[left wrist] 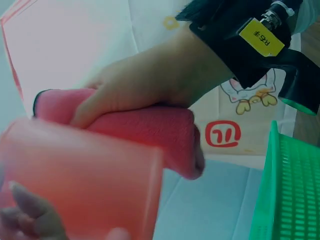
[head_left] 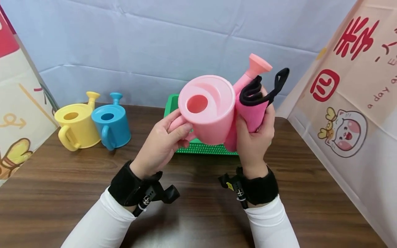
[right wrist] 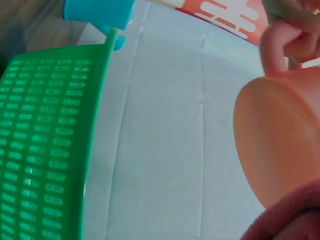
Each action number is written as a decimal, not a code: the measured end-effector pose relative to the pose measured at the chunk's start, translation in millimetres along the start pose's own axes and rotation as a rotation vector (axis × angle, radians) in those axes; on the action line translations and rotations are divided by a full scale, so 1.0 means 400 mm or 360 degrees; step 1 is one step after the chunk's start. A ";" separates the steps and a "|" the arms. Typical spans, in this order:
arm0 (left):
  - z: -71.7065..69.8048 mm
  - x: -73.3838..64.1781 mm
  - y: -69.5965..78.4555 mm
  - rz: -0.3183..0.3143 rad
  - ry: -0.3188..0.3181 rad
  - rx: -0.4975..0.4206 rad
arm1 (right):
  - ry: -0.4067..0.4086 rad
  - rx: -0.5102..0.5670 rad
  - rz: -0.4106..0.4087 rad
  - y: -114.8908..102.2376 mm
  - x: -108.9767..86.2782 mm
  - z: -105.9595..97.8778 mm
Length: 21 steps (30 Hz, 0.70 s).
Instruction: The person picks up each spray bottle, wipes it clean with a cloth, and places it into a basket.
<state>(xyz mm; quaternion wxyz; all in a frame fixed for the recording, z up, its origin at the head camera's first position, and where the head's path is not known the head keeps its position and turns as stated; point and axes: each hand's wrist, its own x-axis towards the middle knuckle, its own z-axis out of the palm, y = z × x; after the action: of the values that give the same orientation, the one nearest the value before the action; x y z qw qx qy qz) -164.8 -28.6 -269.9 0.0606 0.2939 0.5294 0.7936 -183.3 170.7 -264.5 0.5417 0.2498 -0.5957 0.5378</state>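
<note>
My left hand point(head_left: 161, 143) grips the handle of a pink watering can point(head_left: 214, 124), held up in front of me with its round filling hole facing me. The can's spout and flared rose point(head_left: 259, 64) point up to the right. Beside the can, my right hand point(head_left: 255, 148) holds a rolled pink cloth point(head_left: 252, 115) with black edging and a black hanging loop point(head_left: 281, 80). In the left wrist view, the right thumb lies across the cloth point(left wrist: 150, 132), close behind the can point(left wrist: 95, 170). The right wrist view shows the can's base point(right wrist: 275, 140).
A green perforated basket point(head_left: 214, 149) stands on the brown wooden table point(head_left: 198, 206), partly hidden behind the can. To the left are a yellow watering can point(head_left: 82, 129) and a blue watering can point(head_left: 119, 127). Pale cloth hangs behind, with printed sheets at both sides.
</note>
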 end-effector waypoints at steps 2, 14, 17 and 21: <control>0.000 0.002 -0.004 0.0013 0.0075 0.0034 | -0.0057 -0.0008 -0.0119 -0.002 -0.008 0.009; -0.020 0.008 -0.004 -0.0185 -0.0059 0.0592 | 0.0056 -0.0175 -0.0297 0.031 0.018 -0.006; -0.009 0.005 -0.004 -0.0232 -0.0134 0.0740 | 0.0275 -0.0342 -0.0460 0.039 0.025 -0.010; -0.004 0.005 -0.006 -0.0148 -0.0045 0.0777 | 0.0131 -0.0354 -0.0456 0.046 0.019 -0.016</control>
<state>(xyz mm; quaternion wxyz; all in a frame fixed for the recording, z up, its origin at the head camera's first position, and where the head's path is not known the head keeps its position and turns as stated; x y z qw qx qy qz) -167.8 -28.2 -271.6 0.0317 0.2862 0.7174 0.6344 -199.1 184.2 -265.4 0.6610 0.2484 -0.5872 0.3957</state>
